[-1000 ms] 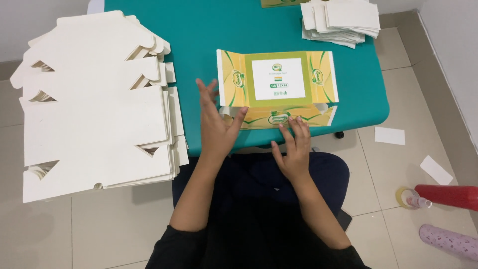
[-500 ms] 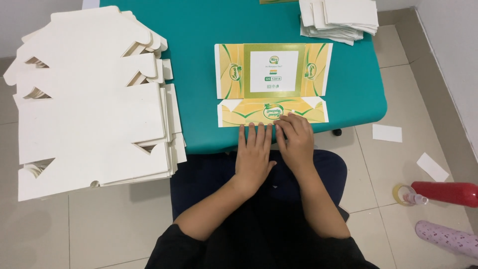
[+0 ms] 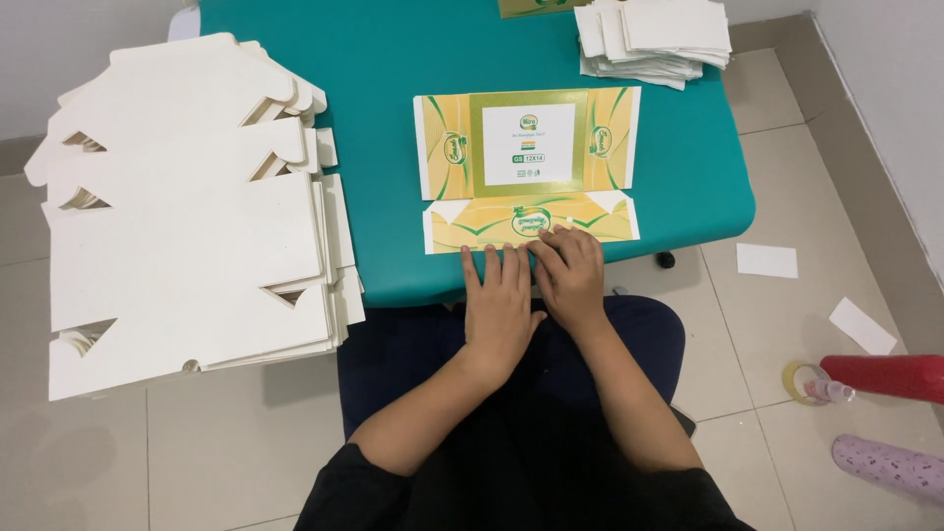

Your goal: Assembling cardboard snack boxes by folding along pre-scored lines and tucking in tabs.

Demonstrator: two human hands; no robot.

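— So, how much room do you have there?

— The teal table point(image 3: 393, 118) runs off the top of the view, and its near edge sits right against my lap. To my left a big stack of white flat cardboard blanks point(image 3: 187, 216) overhangs that side of the table, reaching well past its corner. Between that stack and my work a bare strip of table stays open. A smaller pile of white folded pieces point(image 3: 657, 37) lies at the far right corner, well apart from my hands.

— And the piece you're working on?

— A flat box blank point(image 3: 529, 167), yellow and green with a white panel in the middle, lies printed side up near the table's front edge. Its nearest flap is folded over toward me and lies close to the edge.

— What are your hands doing?

— My left hand point(image 3: 500, 300) lies flat, fingers together and stretched forward, fingertips on the lower edge of that flap. My right hand point(image 3: 568, 273) rests just beside it, touching it, fingers slightly curled and pressing down on the flap.

— Anything on the floor?

— Over to my right, two white paper scraps point(image 3: 767, 261), a red bottle point(image 3: 885, 379) and a pink one point(image 3: 890, 467).
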